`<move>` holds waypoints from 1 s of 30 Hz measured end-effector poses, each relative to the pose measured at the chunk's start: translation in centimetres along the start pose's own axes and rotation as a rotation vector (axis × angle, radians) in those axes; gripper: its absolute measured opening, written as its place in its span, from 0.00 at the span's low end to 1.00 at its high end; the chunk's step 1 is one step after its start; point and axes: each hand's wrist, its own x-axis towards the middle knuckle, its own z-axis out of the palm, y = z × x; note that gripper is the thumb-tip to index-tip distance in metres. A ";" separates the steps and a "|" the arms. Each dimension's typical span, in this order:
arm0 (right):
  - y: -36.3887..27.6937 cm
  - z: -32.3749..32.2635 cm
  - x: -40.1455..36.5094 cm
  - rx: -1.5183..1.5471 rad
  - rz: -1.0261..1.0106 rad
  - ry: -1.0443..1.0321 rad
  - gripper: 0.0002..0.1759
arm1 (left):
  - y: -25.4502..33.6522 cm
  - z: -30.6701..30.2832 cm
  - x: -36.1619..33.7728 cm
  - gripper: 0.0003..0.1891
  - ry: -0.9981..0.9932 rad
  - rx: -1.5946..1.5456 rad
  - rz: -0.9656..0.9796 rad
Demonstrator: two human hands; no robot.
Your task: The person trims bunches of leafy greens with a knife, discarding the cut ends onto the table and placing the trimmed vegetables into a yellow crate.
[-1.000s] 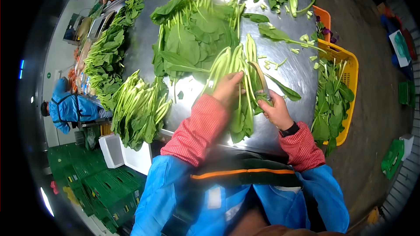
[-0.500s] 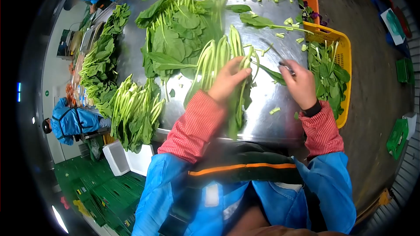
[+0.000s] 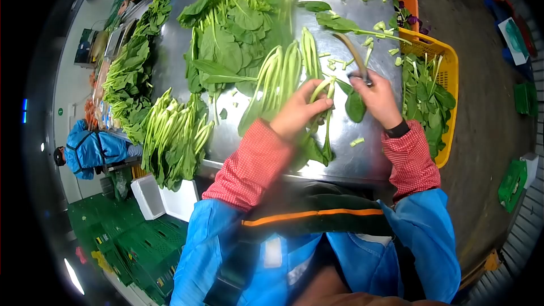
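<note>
My left hand (image 3: 301, 110) is closed around a few leafy green stalks (image 3: 327, 127), their pale stem ends up by my thumb and the leaves hanging toward the table's near edge. In my right hand (image 3: 378, 101) is a knife (image 3: 356, 54), its curved blade pointing up and away from me. A single loose leaf (image 3: 355, 106) lies between the two hands. Just beyond my left hand are long pale stems (image 3: 277, 73) of more greens. Small cut stem pieces (image 3: 334, 63) are scattered around the blade.
The metal table (image 3: 362, 161) carries a large heap of greens (image 3: 226, 45) and trimmed bunches (image 3: 175, 136) at left. A yellow crate (image 3: 450, 79) of leaves stands along its right edge, an orange crate (image 3: 412, 1) behind. Two people in blue (image 3: 93, 147) are at far left.
The knife has swung from pointing left and blurred to a clear upright angle, and my right hand has shifted slightly left, closer to my left hand. The held stalks have shifted.
</note>
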 end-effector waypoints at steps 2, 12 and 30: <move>-1.1 1.9 0.4 0.099 0.003 -0.152 0.15 | 0.1 -0.4 -0.1 0.16 -0.005 0.019 0.012; -1.4 0.0 -0.3 0.693 0.613 -0.490 0.08 | -2.7 -4.1 -0.7 0.15 0.257 0.618 -0.009; 7.6 10.1 8.5 -0.330 0.094 0.015 0.19 | -2.7 -9.4 0.1 0.08 0.240 -0.350 0.055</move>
